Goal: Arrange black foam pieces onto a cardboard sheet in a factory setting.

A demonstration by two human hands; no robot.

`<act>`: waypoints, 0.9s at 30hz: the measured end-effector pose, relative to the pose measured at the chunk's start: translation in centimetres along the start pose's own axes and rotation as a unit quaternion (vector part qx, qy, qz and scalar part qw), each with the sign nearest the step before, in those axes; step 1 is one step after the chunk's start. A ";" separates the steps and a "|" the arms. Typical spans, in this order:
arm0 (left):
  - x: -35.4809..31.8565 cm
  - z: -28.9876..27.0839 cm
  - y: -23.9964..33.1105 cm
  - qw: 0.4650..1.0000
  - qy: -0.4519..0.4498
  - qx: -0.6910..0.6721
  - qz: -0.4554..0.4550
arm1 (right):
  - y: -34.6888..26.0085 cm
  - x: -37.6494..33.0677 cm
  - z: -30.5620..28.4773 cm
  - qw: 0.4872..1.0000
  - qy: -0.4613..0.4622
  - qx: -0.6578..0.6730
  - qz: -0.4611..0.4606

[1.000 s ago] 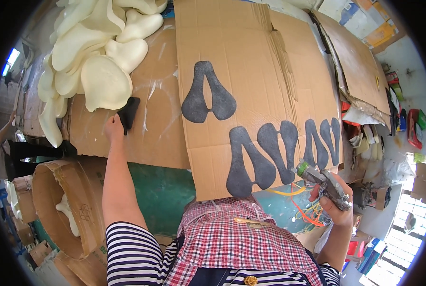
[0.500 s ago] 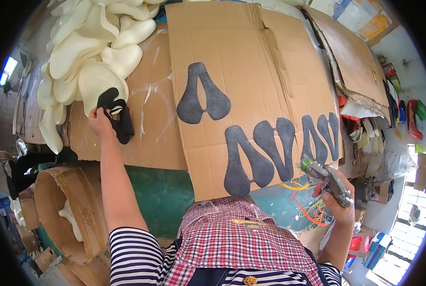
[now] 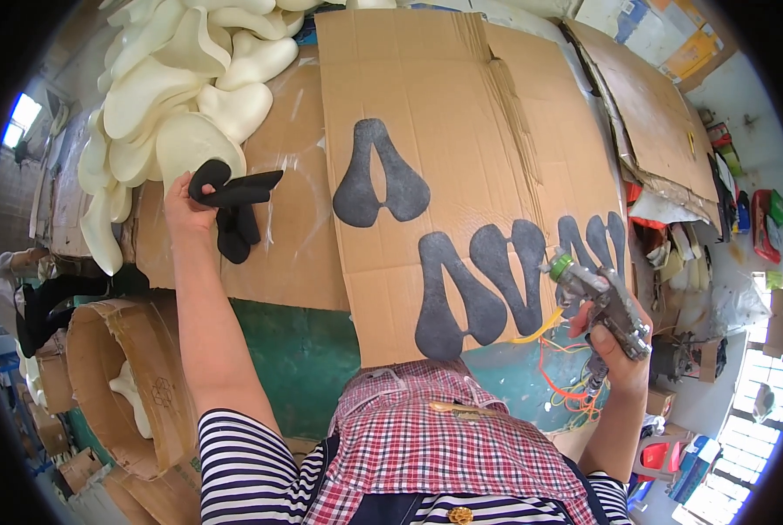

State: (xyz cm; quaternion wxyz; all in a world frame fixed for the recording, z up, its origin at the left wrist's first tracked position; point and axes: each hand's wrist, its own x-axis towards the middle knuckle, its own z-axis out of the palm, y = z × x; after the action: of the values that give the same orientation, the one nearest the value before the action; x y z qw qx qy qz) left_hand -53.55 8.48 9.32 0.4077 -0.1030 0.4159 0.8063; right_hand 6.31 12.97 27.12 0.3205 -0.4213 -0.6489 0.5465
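Observation:
My left hand (image 3: 190, 208) grips a folded black fabric piece (image 3: 242, 188), raised over the cardboard at the left. Just below it lies another black piece (image 3: 235, 234). In my right hand (image 3: 621, 337) is a metal spray gun (image 3: 606, 302) with a green ring near its nozzle, pointing up and left. Several dark grey two-lobed fabric pieces lie flat on the cardboard sheet (image 3: 409, 70): one alone (image 3: 381, 179) toward the far side, another (image 3: 455, 297) near the front edge, and more along the right, partly hidden behind the spray gun.
Cream moulded foam pieces (image 3: 159, 79) are heaped at the far left. A round cardboard container (image 3: 102, 394) stands at lower left with a cream piece inside. Yellow and orange hoses (image 3: 556, 376) hang under the right hand. Stacked cardboard (image 3: 645, 122) lies at the far right.
My left hand has lifted one black piece off the one below and tilted it rightward. The spray gun in my right hand has risen slightly. The view has shifted a little.

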 end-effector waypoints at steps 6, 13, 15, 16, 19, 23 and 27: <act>-0.4 0.0 -0.9 0.990 0.061 0.112 0.055 | -0.3 -0.3 -0.4 0.998 -0.029 -0.053 0.012; -1.3 1.7 -1.7 0.989 0.036 0.099 0.102 | -0.4 -1.2 -1.0 0.997 -0.018 -0.072 0.022; -0.4 0.5 -0.6 0.994 0.044 0.058 0.076 | -0.3 -1.5 -0.8 0.998 -0.037 -0.056 0.014; 0.2 -0.4 0.1 0.997 0.051 0.016 0.047 | -0.1 -1.7 -0.9 0.998 -0.050 -0.040 0.009; 1.1 -2.2 0.9 0.998 0.021 0.056 0.035 | -0.2 -1.5 -0.5 0.996 -0.087 -0.015 0.018; 0.1 -0.9 0.0 0.992 0.091 0.075 0.050 | 0.1 -1.3 -0.1 0.989 -0.147 -0.022 -0.013; -1.8 0.0 0.1 0.992 0.042 0.091 0.078 | -0.1 -1.9 -0.8 0.980 -0.188 -0.063 -0.014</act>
State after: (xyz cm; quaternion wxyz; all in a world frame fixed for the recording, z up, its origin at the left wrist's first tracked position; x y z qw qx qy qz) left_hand -52.51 7.39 10.29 0.3338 -0.0667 0.5113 0.7891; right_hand 7.78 11.61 27.49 0.1731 -0.3213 -0.7369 0.5690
